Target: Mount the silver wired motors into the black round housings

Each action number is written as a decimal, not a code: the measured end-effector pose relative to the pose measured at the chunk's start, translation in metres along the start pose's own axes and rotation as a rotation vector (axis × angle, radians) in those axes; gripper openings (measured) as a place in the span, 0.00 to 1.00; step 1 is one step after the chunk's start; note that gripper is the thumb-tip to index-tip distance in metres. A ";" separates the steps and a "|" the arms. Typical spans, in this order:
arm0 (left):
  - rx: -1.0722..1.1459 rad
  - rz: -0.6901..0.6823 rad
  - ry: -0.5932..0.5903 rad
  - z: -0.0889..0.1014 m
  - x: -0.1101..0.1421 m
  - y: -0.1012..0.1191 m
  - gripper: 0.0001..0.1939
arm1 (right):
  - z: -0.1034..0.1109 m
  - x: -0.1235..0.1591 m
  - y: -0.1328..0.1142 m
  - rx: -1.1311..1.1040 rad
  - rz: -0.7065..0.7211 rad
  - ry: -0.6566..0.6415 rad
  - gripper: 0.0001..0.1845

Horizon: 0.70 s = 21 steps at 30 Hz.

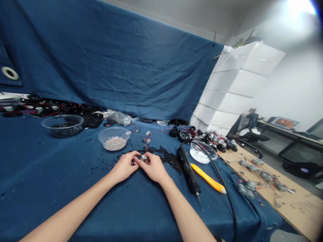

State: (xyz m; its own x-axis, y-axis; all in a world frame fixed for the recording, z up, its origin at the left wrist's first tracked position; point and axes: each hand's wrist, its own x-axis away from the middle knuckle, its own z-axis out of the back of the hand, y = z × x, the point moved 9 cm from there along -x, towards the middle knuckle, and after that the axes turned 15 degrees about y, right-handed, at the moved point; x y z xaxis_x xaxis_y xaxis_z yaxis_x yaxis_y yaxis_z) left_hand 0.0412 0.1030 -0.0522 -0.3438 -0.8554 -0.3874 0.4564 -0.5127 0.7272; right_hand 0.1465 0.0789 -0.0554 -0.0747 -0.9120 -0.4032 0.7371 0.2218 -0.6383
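Carefully, the left hand and right hand met over a small silver motor on the blue-clothed counter, their fingers curled nearly closed and pinching it from both sides, a red wire rising from it. Black granules lay scattered just beyond, with a bowl of grey granules to the left and a black corded tool and yellow knife to the right. Close work on the motor's wiring seemed in hand, and the next move looked to call for a steady pinch.
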 end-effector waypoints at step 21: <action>-0.019 -0.018 -0.002 0.002 0.001 0.005 0.13 | 0.001 0.003 -0.005 0.060 -0.033 0.016 0.18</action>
State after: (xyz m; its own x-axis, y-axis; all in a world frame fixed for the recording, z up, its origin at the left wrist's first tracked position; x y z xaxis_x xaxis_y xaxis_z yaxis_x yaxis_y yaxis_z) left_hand 0.0410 0.0995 -0.0478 -0.3537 -0.8461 -0.3987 0.4661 -0.5290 0.7091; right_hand 0.1435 0.0749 -0.0527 -0.1104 -0.9127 -0.3935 0.7727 0.1701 -0.6115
